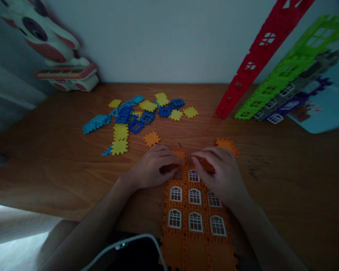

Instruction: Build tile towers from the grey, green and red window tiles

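An orange panel (196, 248) of interlocking plastic tiles lies flat in front of me, with rows of white-framed windows and plain squares nearest me. At its far left corner an orange tile (179, 153) stands out beyond the window rows. My left hand (155, 167) is closed at that tile's near edge, thumb below and fingers above. My right hand (222, 175) curls over the panel's far right corner, thumb and forefinger close together. Orange plastic shows under its fingers; whether they grip a piece is hidden. Loose orange tiles (151, 139) lie just beyond my hands.
Blue tiles (124, 114) and yellow tiles (121, 132) are heaped at the back left. Red (250, 66) and green (288, 67) window-tile strips lean at the back right, beside grey and purple ones. A toy cow with a keyboard (67, 71) stands far left. A white cable (138, 237) crosses below.
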Available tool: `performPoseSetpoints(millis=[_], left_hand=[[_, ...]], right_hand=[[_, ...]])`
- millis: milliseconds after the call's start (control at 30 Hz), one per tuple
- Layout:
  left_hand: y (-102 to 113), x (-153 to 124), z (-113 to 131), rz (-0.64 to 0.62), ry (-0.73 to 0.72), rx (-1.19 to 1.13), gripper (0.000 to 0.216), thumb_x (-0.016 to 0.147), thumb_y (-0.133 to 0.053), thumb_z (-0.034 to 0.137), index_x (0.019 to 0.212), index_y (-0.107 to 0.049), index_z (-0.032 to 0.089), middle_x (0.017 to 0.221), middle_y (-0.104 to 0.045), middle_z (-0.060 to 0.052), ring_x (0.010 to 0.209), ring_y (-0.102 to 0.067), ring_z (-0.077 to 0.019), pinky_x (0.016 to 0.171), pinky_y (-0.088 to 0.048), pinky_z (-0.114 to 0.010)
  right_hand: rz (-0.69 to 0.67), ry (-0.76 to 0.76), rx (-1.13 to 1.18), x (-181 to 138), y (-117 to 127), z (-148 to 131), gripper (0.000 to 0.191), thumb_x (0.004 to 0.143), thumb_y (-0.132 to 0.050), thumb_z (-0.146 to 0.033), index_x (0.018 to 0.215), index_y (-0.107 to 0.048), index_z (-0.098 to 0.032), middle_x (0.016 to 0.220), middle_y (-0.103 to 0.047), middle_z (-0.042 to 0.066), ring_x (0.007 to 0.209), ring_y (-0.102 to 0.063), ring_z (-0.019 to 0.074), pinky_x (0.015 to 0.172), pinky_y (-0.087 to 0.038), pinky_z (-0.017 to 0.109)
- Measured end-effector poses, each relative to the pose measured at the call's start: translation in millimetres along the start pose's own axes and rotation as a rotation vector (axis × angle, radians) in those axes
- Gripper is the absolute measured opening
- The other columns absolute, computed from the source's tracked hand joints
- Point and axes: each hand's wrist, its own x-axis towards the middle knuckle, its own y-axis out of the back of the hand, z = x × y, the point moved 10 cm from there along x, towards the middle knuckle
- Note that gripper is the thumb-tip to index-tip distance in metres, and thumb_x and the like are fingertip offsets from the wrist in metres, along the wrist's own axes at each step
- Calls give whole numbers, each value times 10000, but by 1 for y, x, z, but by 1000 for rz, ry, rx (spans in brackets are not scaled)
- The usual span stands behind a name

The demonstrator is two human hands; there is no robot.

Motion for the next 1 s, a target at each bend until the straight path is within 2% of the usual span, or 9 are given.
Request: performPoseSetpoints(millis=[100,200,367,433,600,833,900,1000], left_hand=[[-1,1,-3,10,31,-23,191,930,-621,201,1096,-713,219,1010,-752,-45,925,-681,-163,877,-550,-340],[0,1,-6,28,52,-23,152,908,-649,204,1038,-726,219,970,-760,-30,881,-681,-158,834,-553,-323],[2,4,-5,32,47,-1,120,877,-662,159,955,-735,215,902,-770,-4,804,-679,-151,795,-537,-316],[3,4,-4,42,45,3,113,877,-663,162,941,-734,222,889,-774,3,786,-682,-149,787,-532,-317],[4,1,-3,60,32,-16,118,880,-659,150,909,-737,234,895,-783,16,783,-700,-136,821,-527,-320],[1,-1,-5,70,41,-35,95,919,-654,209,969,-733,227,938,-762,-12,855,-685,-149,839,-540,-324],[7,-2,-11,118,81,-13,120,940,-643,258,1024,-723,224,1020,-742,-38,949,-675,-171,875,-548,-338],[27,-7,-29,260,215,155,195,963,-606,282,1131,-689,226,1179,-684,-74,1111,-630,-216,996,-516,-406]], right_hand=[[87,-82,-64,2,23,24,146,964,-583,-301,1021,-701,-235,972,-720,79,931,-679,259,866,-510,451],[113,-106,-171,-3,36,46,194,946,-601,-352,1061,-697,-229,1059,-701,110,1005,-669,298,915,-514,496],[31,-139,-241,-16,31,74,430,918,-625,-457,1253,-635,-188,1281,-645,174,1168,-620,369,987,-490,576],[-6,-159,-226,-19,25,79,467,927,-611,-474,1295,-616,-186,1322,-633,183,1195,-614,376,988,-492,591],[-47,-135,-203,-19,23,77,375,970,-556,-443,1235,-654,-196,1255,-683,166,1137,-651,358,944,-525,590],[5,-133,-194,-30,41,86,255,977,-542,-376,1094,-690,-203,1159,-714,140,1068,-686,312,934,-554,536],[55,-158,-185,-33,49,91,241,977,-545,-363,1085,-691,-204,1121,-732,130,1033,-704,299,895,-575,507],[169,-183,-206,-33,64,90,226,977,-563,-347,1072,-702,-196,1064,-753,121,953,-728,280,817,-599,451]])
